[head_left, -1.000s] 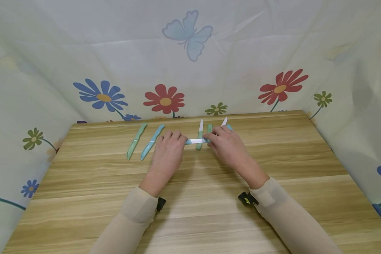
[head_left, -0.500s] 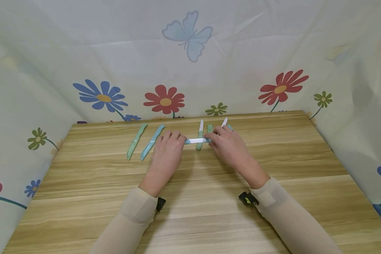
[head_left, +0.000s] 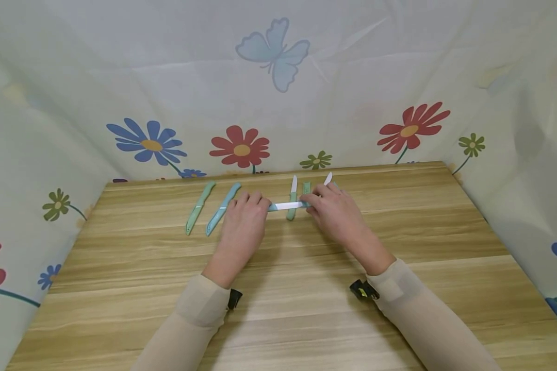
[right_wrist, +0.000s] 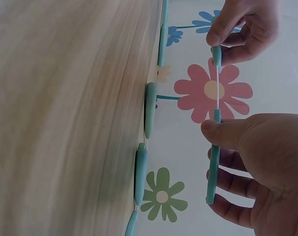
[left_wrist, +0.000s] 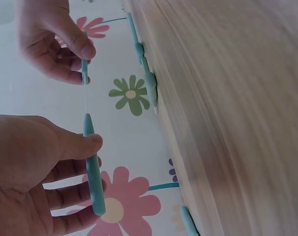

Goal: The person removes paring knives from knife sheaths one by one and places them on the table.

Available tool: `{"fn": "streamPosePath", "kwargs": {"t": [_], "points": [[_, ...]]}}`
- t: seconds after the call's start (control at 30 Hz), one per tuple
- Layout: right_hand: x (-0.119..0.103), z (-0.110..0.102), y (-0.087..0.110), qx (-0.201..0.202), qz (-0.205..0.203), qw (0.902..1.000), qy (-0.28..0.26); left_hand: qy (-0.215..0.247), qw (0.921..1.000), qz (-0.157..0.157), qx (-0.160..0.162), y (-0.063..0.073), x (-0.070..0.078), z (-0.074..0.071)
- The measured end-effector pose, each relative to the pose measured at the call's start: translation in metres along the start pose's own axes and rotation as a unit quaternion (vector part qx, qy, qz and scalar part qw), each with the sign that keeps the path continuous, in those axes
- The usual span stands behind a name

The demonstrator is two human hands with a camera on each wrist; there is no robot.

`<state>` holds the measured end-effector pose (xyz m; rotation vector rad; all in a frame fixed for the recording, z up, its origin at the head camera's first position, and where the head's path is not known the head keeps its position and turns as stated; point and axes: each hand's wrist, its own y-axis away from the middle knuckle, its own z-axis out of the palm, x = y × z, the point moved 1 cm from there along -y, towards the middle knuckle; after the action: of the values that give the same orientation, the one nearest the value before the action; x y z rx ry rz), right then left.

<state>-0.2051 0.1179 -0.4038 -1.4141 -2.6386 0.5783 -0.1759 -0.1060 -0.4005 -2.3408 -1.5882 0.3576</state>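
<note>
In the head view, my left hand [head_left: 246,224] pinches the blue handle of a small paring knife [head_left: 286,206], held level above the table. My right hand [head_left: 336,212] pinches a blue blade sheath [right_wrist: 214,169] at the other end of that knife. White blade shows between handle and sheath; its tip is out of sight. The left wrist view shows the knife's handle [left_wrist: 94,172] between thumb and fingers. Behind the held knife lie a green knife [head_left: 293,198] with a bare white blade, a green sheath [head_left: 307,187] and another white blade [head_left: 328,178], partly hidden by my right hand.
A sheathed green knife [head_left: 200,207] and a sheathed blue knife [head_left: 223,209] lie side by side on the wooden table [head_left: 278,319], left of my hands. A flower-printed curtain [head_left: 181,87] stands along the table's back and sides.
Both hands keep their grips, and the things on the table have not moved. My left hand has shifted very slightly left, with a little more white blade showing.
</note>
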Motion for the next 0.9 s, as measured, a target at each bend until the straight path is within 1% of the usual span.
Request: {"fn": "streamPosePath", "kwargs": {"t": [0.17, 0.37, 0.63, 0.9], "points": [[0.0005, -0.0009, 0.0000, 0.004, 0.001, 1.0000, -0.003, -0.001, 0.9999, -0.007, -0.008, 0.0004, -0.0002, -0.0019], [0.0019, -0.0009, 0.0004, 0.010, -0.002, 0.9999, -0.003, 0.003, 0.9998, -0.014, -0.010, 0.0000, -0.0013, -0.0026], [0.0036, -0.0015, 0.0012, 0.017, 0.008, 0.9997, -0.015, 0.010, 0.9997, -0.019, -0.011, -0.0001, -0.0036, -0.0011], [0.0048, -0.0017, 0.0017, 0.008, 0.018, 0.9997, -0.015, 0.021, 0.9992, -0.033, -0.011, -0.0007, -0.0046, -0.0003]]}}
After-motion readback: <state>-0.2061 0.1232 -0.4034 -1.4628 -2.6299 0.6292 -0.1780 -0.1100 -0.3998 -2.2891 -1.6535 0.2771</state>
